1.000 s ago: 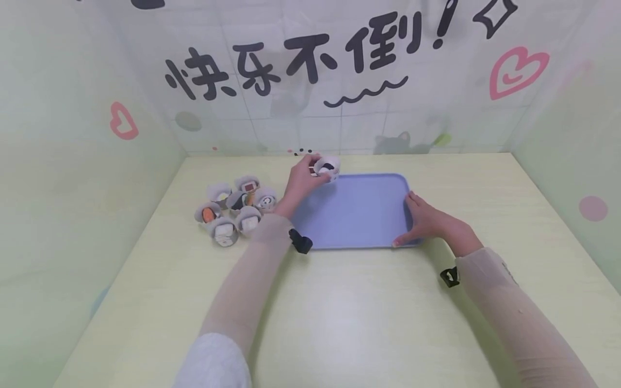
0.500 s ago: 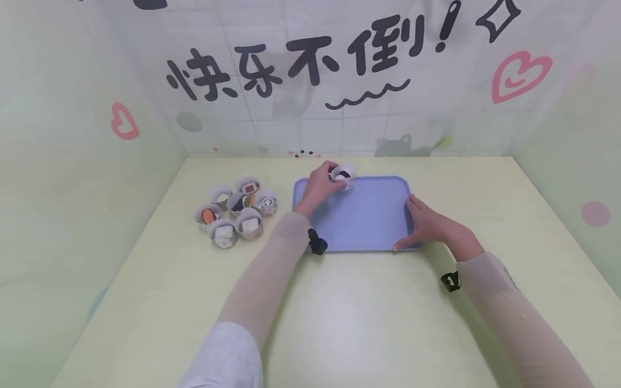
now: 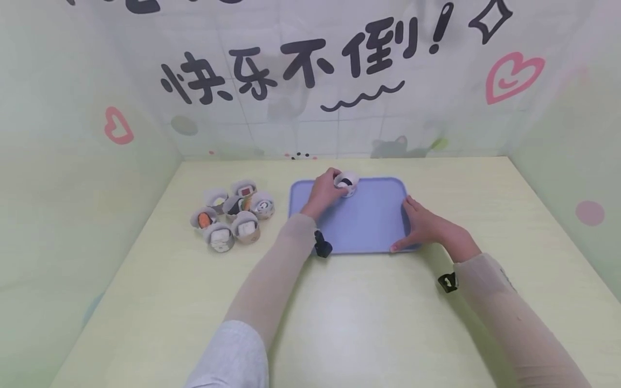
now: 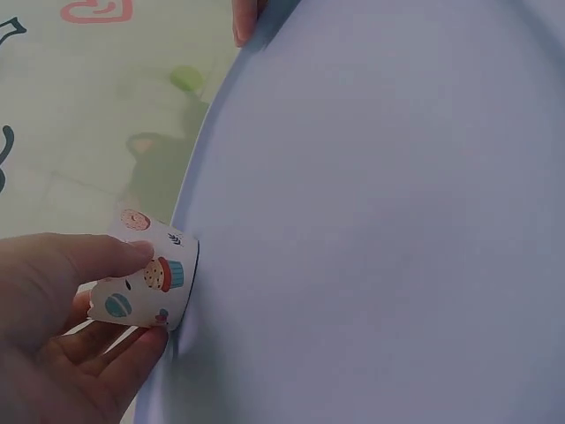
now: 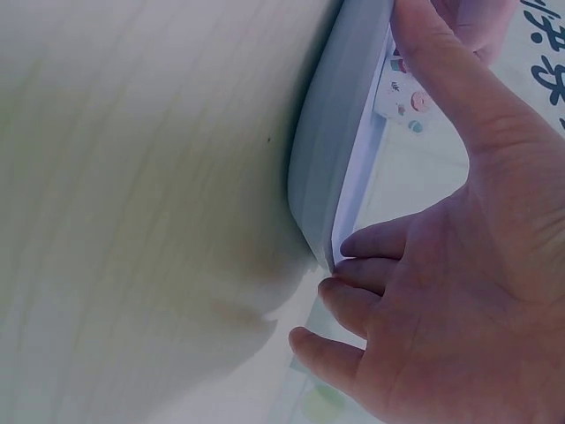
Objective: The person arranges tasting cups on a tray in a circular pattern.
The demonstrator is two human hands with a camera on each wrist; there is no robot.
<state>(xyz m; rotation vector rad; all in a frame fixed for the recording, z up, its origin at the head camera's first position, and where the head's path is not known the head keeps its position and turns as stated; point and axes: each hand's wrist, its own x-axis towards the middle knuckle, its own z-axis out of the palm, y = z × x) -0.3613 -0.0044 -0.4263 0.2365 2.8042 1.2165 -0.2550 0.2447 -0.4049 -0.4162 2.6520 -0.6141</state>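
My left hand (image 3: 326,193) grips a paper baking cup (image 3: 350,186) over the far edge of the blue tray (image 3: 368,221). Inside this cup sits a small white piece with a black band. Cupcake prints cover the cup's wall (image 4: 168,274) in the left wrist view, where thumb and fingers pinch its sides and its base meets the tray near the rim. At the tray's right end, my right hand (image 3: 423,223) holds the rim, thumb at the near corner and fingers along the side. The right wrist view shows those fingertips (image 5: 349,265) at the rim.
Left of the tray stands a cluster of several similar paper cups (image 3: 246,229), each with a small sushi-like or block-shaped piece. They rest on the pale wooden table (image 3: 339,318). A printed white wall sheet (image 3: 281,129) rises behind the table's far edge.
My left hand has carried the paper cup rightward and slightly nearer, from the tray's back left corner to the middle of its far edge. The right hand stays on the tray's end.
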